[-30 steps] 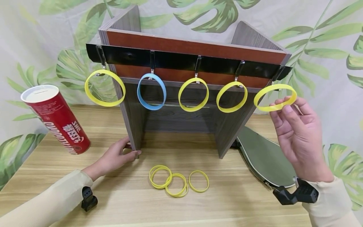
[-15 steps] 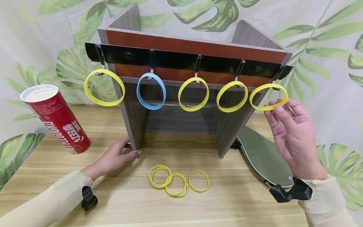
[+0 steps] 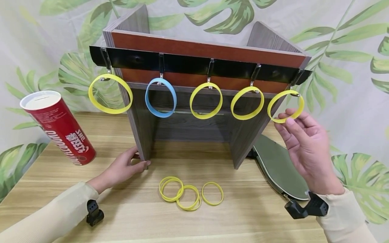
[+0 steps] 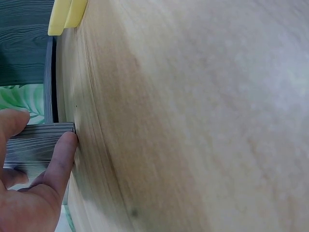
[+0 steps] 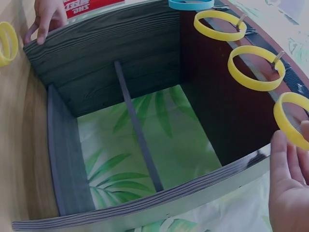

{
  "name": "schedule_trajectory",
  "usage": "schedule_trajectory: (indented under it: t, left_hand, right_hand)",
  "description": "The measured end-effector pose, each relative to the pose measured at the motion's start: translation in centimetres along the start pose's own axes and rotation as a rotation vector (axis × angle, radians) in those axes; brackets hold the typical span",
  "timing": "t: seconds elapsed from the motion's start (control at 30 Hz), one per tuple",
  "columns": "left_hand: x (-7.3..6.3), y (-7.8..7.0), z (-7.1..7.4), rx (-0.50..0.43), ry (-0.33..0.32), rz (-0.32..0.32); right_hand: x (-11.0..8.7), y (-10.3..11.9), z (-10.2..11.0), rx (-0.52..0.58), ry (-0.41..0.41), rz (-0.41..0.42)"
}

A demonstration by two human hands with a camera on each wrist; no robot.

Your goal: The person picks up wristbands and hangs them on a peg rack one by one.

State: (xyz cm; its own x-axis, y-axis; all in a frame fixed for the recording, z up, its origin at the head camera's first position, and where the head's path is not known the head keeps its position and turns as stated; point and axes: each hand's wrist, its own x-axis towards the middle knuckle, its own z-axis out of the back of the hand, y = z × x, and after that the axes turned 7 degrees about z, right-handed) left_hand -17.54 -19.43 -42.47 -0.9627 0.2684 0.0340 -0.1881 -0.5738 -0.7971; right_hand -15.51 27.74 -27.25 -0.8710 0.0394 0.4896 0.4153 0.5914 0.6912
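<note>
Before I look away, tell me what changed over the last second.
The right hand, pinching the rightmost yellow ring throughout, moved left; the ring shifted with it, its lower edge swinging down, so it hangs more upright. Nothing was let go. The left hand on the side panel, the blue ring and the red can stayed put.

Hung rings (image 3: pixel 203 117) yellow, save one blue ring (image 3: pixel 164 115); loose rings (image 3: pixel 189 209) yellow too; hook strip (image 3: pixel 185 64) glossy black across a reddish-brown panel (image 3: pixel 206 48), side boards (image 3: pixel 139 118) dark grey with streaky wood grain. Tabletop (image 3: pixel 258 212) pale tan, wood-grained; wall cloth (image 3: pixel 273 20) off-white, printed with large green leaves. Can (image 3: pixel 65 128) red, white lettering, white lid (image 3: pixel 42 99); pouch (image 3: pixel 281 168) olive green, pale edging; sleeves (image 3: pixel 54 212) cream; wrist cameras (image 3: pixel 95 213) black.
</note>
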Motion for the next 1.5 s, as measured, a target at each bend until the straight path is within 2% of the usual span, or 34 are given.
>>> schedule_trajectory:
  t: [0.2, 0.43, 0.53, 0.63, 0.77, 0.93, 1.1, 1.23, 1.5]
  left_hand:
    - [0.3, -0.2, 0.0, 0.004, 0.003, 0.004]
    - [0.1, -0.1, -0.1, 0.007, -0.016, 0.008]
    - [-0.1, 0.1, -0.2, 0.010, -0.017, 0.009]
    - [-0.3, 0.2, -0.4, 0.006, -0.015, 0.017]
    - [-0.3, 0.2, -0.4, -0.013, -0.017, 0.018]
    - [-0.2, 0.1, -0.3, -0.008, -0.020, 0.014]
    - [-0.1, -0.1, -0.1, 0.012, -0.022, 0.014]
    - [-0.2, -0.1, -0.1, 0.015, -0.025, 0.009]
    - [-0.2, -0.1, -0.2, 0.006, -0.022, 0.014]
  right_hand:
    - [-1.0, -0.8, 0.4, -0.156, 0.084, -0.100]
    - [-2.6, -3.2, 0.2, -0.321, 0.290, -0.201]
    - [-3.5, -4.5, 0.0, -0.464, 0.357, -0.269]
    - [-4.2, -6.1, -0.2, -0.624, 0.400, -0.374]
    - [-5.2, -8.9, 0.1, -0.761, 0.477, -0.467]
    - [-6.7, -11.5, 1.1, -0.953, 0.619, -0.469]
    - [-7.6, -12.7, 1.5, -1.138, 0.731, -0.451]
    - [-8.0, -13.0, 1.7, -1.181, 0.773, -0.467]
    - [-8.1, -13.2, 1.9, -1.240, 0.807, -0.497]
